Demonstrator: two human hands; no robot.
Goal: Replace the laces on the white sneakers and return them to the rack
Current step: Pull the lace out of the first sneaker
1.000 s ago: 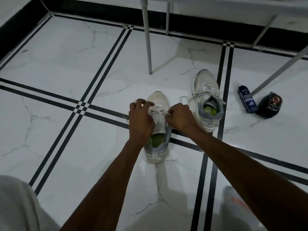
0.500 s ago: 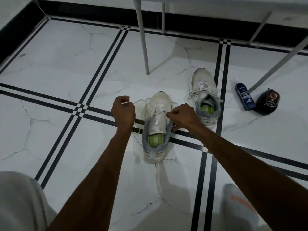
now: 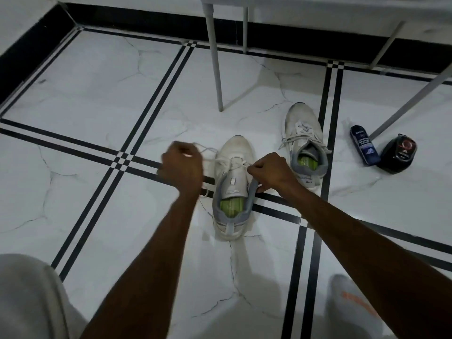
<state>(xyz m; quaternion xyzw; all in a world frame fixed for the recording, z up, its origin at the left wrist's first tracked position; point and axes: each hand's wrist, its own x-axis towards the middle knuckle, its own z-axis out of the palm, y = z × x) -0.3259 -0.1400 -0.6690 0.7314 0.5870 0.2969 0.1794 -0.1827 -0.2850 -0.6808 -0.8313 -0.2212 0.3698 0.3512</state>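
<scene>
A white sneaker [image 3: 233, 152] with a grey collar and green insole stands on the marble floor in front of me, toe pointing away. Its white lace [image 3: 221, 160] runs across the lower eyelets and out to the left. My left hand [image 3: 182, 165] is fisted on the lace end, left of the shoe. My right hand [image 3: 269, 168] pinches the lace at the shoe's right side by the tongue. The second white sneaker [image 3: 302, 118] stands further right, laced with loose ends.
A blue cleaner bottle [image 3: 364, 148] lies beside a black round tin [image 3: 398, 154] at the right. White metal legs [image 3: 215, 57] of a rack or table stand behind the shoes. My knees show at the bottom corners.
My left hand has pulled away from the shoe to the left, drawing the lace out. The right hand has stayed at the shoe's right side.
</scene>
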